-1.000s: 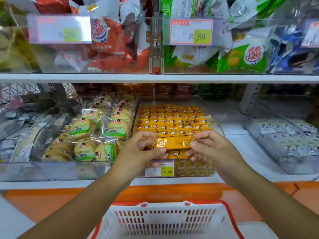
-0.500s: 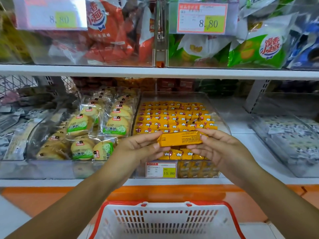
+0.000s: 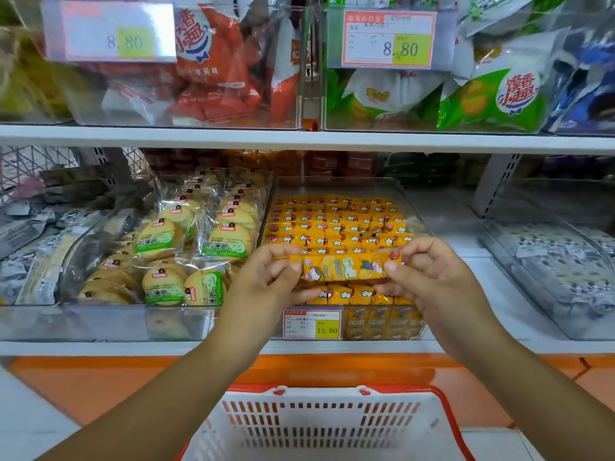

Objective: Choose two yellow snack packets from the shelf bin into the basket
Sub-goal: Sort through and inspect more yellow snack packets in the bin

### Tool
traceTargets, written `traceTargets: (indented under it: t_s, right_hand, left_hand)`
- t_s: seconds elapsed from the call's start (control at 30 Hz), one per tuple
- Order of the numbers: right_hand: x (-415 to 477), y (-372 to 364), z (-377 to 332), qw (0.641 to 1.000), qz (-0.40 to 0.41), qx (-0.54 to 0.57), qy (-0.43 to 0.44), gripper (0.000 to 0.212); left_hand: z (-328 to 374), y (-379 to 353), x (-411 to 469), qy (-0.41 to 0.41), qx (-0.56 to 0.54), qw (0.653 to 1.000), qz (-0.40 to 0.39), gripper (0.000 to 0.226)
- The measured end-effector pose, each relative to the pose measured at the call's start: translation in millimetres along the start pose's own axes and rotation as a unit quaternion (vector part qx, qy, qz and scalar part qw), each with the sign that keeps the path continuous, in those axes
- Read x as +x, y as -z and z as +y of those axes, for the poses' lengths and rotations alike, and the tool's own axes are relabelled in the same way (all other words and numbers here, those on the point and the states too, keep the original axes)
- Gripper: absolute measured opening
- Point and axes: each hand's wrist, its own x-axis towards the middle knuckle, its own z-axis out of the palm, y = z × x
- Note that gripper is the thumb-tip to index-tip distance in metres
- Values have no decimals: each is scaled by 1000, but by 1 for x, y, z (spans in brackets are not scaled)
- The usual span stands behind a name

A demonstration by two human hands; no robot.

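A long yellow snack packet [image 3: 346,268] is held level in front of the shelf bin, printed side toward me. My left hand [image 3: 266,281] pinches its left end and my right hand [image 3: 429,277] pinches its right end. Behind it, the clear shelf bin [image 3: 412,207] holds several rows of the same yellow packets [image 3: 332,224]. The white basket with a red rim [image 3: 446,414] sits below, at the bottom middle of the view; what shows of its inside holds nothing.
A bin of round biscuits in green-labelled wrappers [image 3: 186,247] stands left of the yellow bin, and a bin of black-and-white packets [image 3: 559,261] stands right. The upper shelf [image 3: 299,138] carries red and green bags. An orange ledge [image 3: 100,384] runs below the shelf edge.
The packet has been turned in both hands so its printed face now shows. The hands stay at about the same spot above the bin's front.
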Motion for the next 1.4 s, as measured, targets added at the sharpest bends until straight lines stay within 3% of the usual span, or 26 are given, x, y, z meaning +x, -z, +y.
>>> traceTargets:
  t_s: [0.13, 0.23, 0.3, 0.4, 0.5, 0.73, 0.97, 1.1, 1.2, 1.33, 1.4]
  right_hand:
    - [-2, -1, -1, 999, 2, -47, 16, 24]
    - [-2, 1, 2, 998, -17, -65, -16, 5]
    - [-2, 3, 4, 997, -34, -63, -34, 21]
    - [-1, 4, 5, 997, -52, -41, -34, 43]
    - [-1, 3, 5, 998, -38, -21, -41, 46]
    - [3, 3, 7, 993, -26, 88, -74, 22]
    - [5, 10, 5, 987, -72, 102, -96, 48]
    - [2, 8, 5, 996, -50, 25, -75, 29]
    - [0, 5, 4, 998, -33, -15, -55, 5]
    - [-1, 1, 0, 999, -32, -3, -39, 4]
    - [-1, 1, 0, 999, -23, 8, -37, 7]
  left_hand:
    - [2, 0, -3, -26, -10, 1000, 3, 18]
    - [0, 1, -3, -25, 11, 1000, 14, 11]
    - [-1, 2, -3, -20, 19, 999, 17, 8]
    - [-2, 3, -2, -6, 0, 1000, -9, 29]
    - [-2, 5, 0, 10, -12, 1000, -14, 22]
    - [-4, 9, 3, 9, -9, 1000, -23, 12]
    - [1, 12, 3, 6, 5, 1000, -28, 23]
    - [0, 12, 4, -12, 18, 1000, -9, 8]
    - [0, 10, 5, -33, 39, 999, -18, 18]
    - [-2, 5, 3, -24, 58, 998, -15, 33]
    - [-2, 2, 1, -15, 53, 998, -4, 29]
